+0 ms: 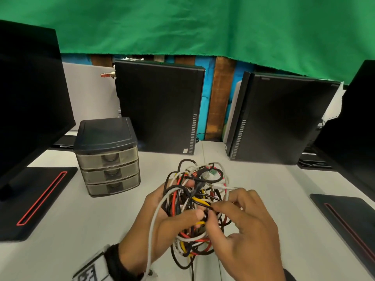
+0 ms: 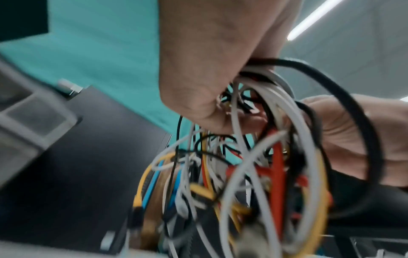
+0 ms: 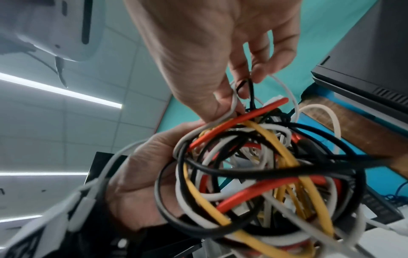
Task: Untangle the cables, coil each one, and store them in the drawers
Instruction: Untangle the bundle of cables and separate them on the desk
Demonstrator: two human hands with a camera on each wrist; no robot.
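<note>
A tangled bundle of cables (image 1: pixel 195 207), white, black, red and yellow, hangs above the white desk (image 1: pixel 101 230). My left hand (image 1: pixel 174 216) grips the bundle from the left, thumb on top and fingers behind it (image 2: pixel 209 97). My right hand (image 1: pixel 229 211) pinches a thin black cable (image 3: pixel 250 90) at the bundle's right side between thumb and fingers. Loops of the cable bundle (image 3: pixel 253 165) fill the right wrist view. A small grey three-drawer unit (image 1: pixel 108 157) stands to the left, all its drawers closed.
Two black computer towers (image 1: pixel 160 106) (image 1: pixel 282 116) stand behind the bundle. Black monitors flank the desk, with red-lined stand bases at the left (image 1: pixel 34 199) and right (image 1: pixel 345 220). A green cloth (image 1: pixel 182 25) hangs at the back.
</note>
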